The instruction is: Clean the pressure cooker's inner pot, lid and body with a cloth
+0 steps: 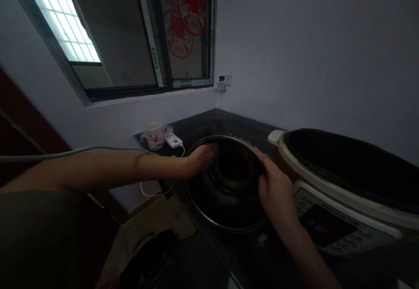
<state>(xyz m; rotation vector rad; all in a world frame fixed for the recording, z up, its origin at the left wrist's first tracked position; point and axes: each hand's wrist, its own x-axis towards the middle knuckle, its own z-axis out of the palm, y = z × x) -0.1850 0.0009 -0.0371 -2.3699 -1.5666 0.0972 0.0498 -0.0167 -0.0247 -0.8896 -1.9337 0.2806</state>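
A dark, round, bowl-shaped vessel (225, 212) with a thin shiny rim is tilted toward me over the dark counter. My right hand (276, 184) grips its right edge, thumb on the inner side and fingers over the rim. Across its upper left rim reaches my left hand (204, 156), which is inside the vessel. The left fingers fade into the shadow, so whether they hold or only touch something is hidden. Just right of my right hand stands a large electric cooker (327, 188) with a black interior and a front control panel.
A paper cup (153, 134) in plastic wrap and a white device (174, 140) with a cable sit at the counter's (209, 121) left end. Wall sockets (224, 82) are in the corner beside the window (124, 31). A dark object (149, 256) lies below the counter.
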